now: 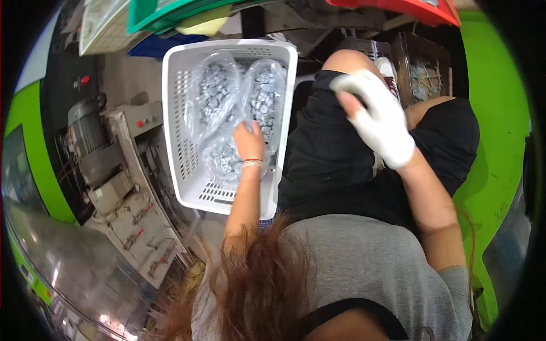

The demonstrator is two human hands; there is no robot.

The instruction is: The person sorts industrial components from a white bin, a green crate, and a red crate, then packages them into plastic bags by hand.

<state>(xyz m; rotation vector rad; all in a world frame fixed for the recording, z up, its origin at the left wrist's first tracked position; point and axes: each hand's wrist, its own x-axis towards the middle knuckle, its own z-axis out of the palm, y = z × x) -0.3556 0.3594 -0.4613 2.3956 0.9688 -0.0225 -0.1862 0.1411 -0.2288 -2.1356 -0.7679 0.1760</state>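
Within a white perforated plastic basket (172, 128) lie clear plastic bags of small grey metal-looking parts. One bag (213, 91) is at the far left, another bag (265, 94) at the far right, and a third bag (219, 159) nearer me. My bare left hand (249, 142) reaches down among them, its fingers curled; what they pinch, if anything, is hidden. Over my lap, right of the basket, is my right hand (378, 116) in a white glove with a bare digit showing. It is blurred by motion, its curved fingers and thumb apart with nothing visible between them.
Machinery with a grey motor (88, 128) stands left of the basket. Ahead are a green bin (136, 17) and a red bin (392, 10). A box of thin pale pieces (424, 79) sits beyond my knees, and a green panel (495, 113) is at my right.
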